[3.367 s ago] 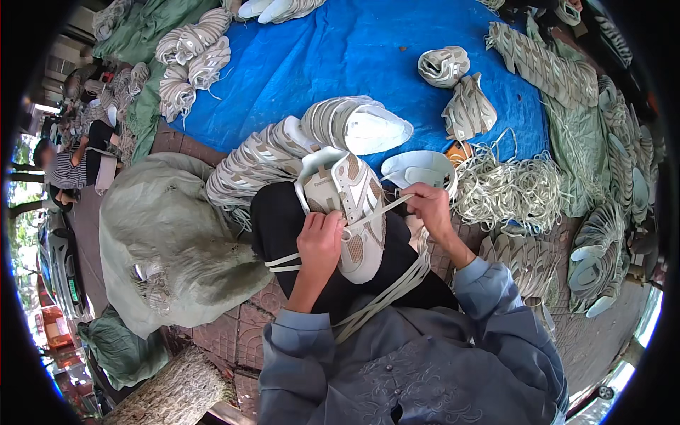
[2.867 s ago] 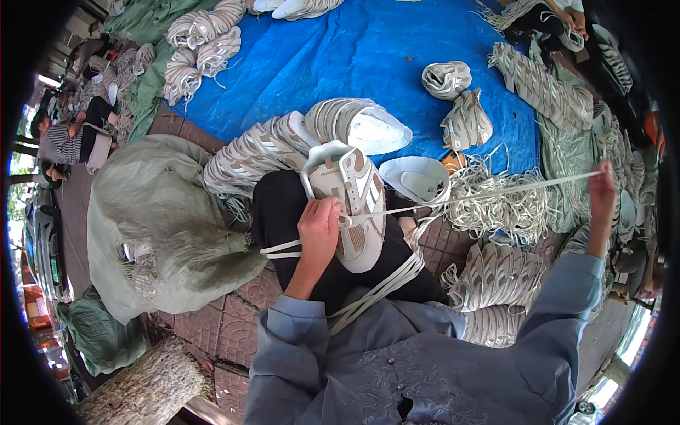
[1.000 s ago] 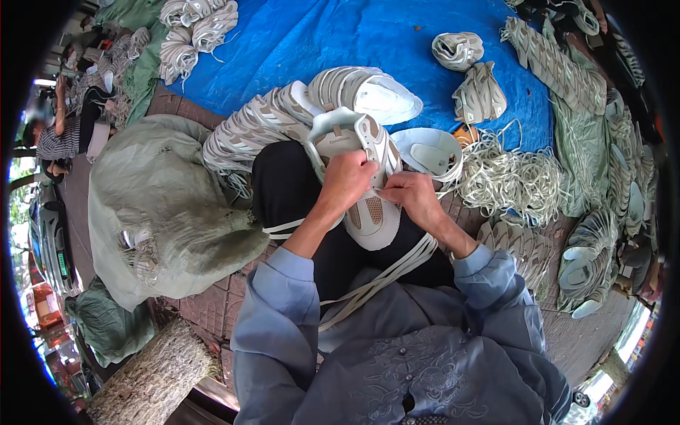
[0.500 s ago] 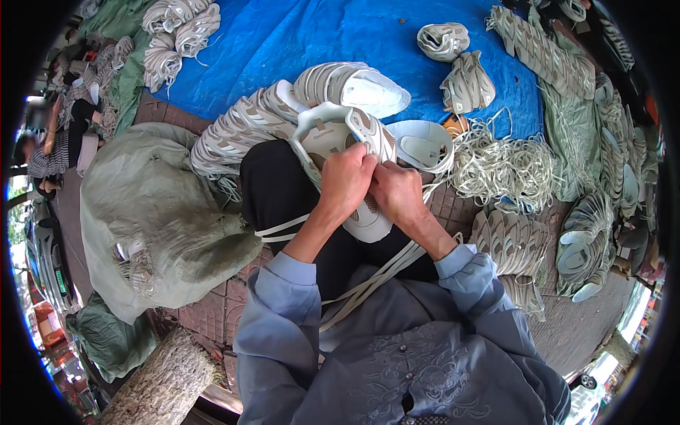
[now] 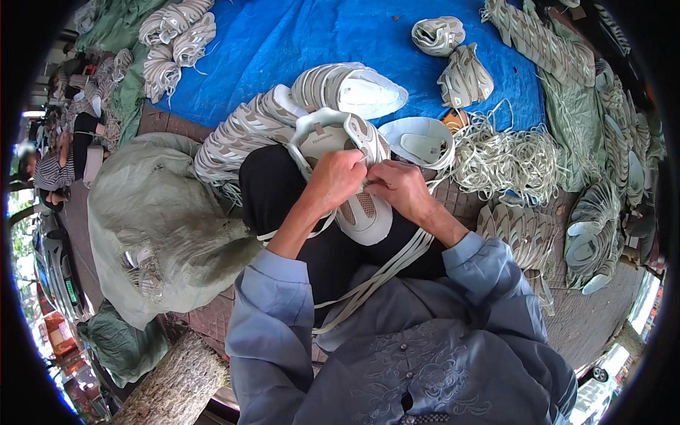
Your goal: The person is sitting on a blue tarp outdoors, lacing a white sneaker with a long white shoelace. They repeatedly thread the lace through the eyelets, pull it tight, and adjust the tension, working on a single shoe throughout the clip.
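Across my knees lies a beige-and-white sneaker upper (image 5: 367, 223), its toe toward me and its collar gaping away from me. My left hand (image 5: 337, 177) is closed in a pinch at the lacing area. Beside it my right hand (image 5: 402, 188) pinches at the same row of eyelets, knuckles nearly meeting the left. Between the fingertips a bit of pale shoelace (image 5: 365, 185) shows; most of it is hidden by the fingers. Long loose white laces (image 5: 386, 273) trail over my lap below the right wrist.
Nested stacks of uppers (image 5: 244, 127) curve beyond my left knee. A tangled heap of laces (image 5: 504, 159) lies to the right, beside a single upper (image 5: 423, 142). A blue tarp (image 5: 297, 35) spreads ahead. On the left stand a large pale sack (image 5: 166, 219) and a log (image 5: 173, 379).
Both hands have shifted slightly left and nearer to me, and their fingertips stand a little lower on the shoe. The view has tilted a little.
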{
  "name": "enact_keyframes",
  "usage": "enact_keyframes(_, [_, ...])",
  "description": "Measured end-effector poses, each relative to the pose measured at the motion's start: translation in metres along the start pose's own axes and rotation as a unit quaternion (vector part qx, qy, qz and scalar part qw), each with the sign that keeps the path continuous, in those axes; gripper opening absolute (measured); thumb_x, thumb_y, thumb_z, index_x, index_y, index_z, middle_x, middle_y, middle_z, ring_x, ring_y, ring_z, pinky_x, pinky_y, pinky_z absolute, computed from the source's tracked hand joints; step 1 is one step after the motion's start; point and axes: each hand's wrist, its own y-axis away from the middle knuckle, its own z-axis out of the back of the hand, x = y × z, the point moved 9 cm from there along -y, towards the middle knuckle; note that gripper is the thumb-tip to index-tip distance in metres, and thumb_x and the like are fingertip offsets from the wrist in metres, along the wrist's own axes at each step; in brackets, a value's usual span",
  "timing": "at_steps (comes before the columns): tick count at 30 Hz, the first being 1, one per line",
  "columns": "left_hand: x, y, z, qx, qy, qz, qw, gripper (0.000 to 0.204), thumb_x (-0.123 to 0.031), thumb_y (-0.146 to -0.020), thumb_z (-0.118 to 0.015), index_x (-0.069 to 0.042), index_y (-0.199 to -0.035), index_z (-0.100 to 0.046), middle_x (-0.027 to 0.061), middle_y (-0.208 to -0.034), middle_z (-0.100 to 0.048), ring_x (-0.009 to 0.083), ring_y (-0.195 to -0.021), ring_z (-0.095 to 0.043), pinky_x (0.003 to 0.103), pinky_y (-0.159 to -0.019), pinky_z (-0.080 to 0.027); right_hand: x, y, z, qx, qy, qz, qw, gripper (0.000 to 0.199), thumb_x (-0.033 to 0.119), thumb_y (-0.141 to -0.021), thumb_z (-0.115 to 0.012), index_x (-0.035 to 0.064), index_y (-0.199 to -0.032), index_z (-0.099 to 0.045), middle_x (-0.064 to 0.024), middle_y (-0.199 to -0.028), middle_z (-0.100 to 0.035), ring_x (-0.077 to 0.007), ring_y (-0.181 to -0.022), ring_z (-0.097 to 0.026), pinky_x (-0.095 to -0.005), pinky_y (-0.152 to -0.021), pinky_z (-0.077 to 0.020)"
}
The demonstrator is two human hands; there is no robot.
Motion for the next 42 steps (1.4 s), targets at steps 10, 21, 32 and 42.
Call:
enact_keyframes(10, [0.027,0.001,-0.006,0.089,0.138,0.106,0.981,0.019,-0.008,-0.070,-0.040,0.004,-0.068,-0.055,0.0100,-0.053,-0.053,0.0157,-0.049,-0.052,0.030,-0.050,-0.040,0.013,-0.025,-0.001,0.126,0.119,0.141,0.975,0.046,0.013,-0.061,-0.065,0.0121,-0.104,-0.048,-0.0069,-0.072,-0.059,-0.0254,-0.062,-0.060,-0.0343,-0.051,-0.0481])
enact_keyframes(21, [0.024,0.001,-0.004,0.039,0.089,0.071,0.993,0.021,-0.005,-0.072,-0.039,0.007,-0.076,-0.056,0.0145,-0.054,-0.053,0.0192,-0.049,-0.054,0.032,-0.052,-0.042,0.007,-0.041,-0.035,0.339,0.217,0.083,0.911,0.031,0.029,-0.057,-0.069,0.0081,-0.077,-0.059,-0.0090,-0.060,-0.059,-0.0273,-0.062,-0.061,-0.0382,-0.056,-0.0478])
enact_keyframes(32, [0.023,-0.003,-0.014,0.040,-0.116,-0.009,0.992,0.019,-0.012,-0.073,-0.046,-0.004,-0.077,-0.062,0.0184,-0.077,-0.059,0.0339,-0.076,-0.057,0.043,-0.070,-0.044,0.040,-0.009,-0.017,0.084,0.304,0.236,0.919,0.020,0.027,-0.058,-0.064,0.0134,-0.062,-0.051,0.0009,-0.054,-0.049,-0.0158,-0.053,-0.055,-0.0295,-0.050,-0.0416])
enact_keyframes(42, [0.018,-0.007,-0.024,0.244,-0.160,0.004,0.957,0.019,-0.014,-0.073,-0.050,-0.005,-0.085,-0.062,0.0154,-0.073,-0.060,0.0270,-0.065,-0.060,0.038,-0.057,-0.047,0.027,-0.011,-0.016,0.066,0.251,0.218,0.941,0.018,0.022,-0.059,-0.064,0.0122,-0.064,-0.050,-0.0014,-0.058,-0.047,-0.0178,-0.058,-0.055,-0.0292,-0.052,-0.0425])
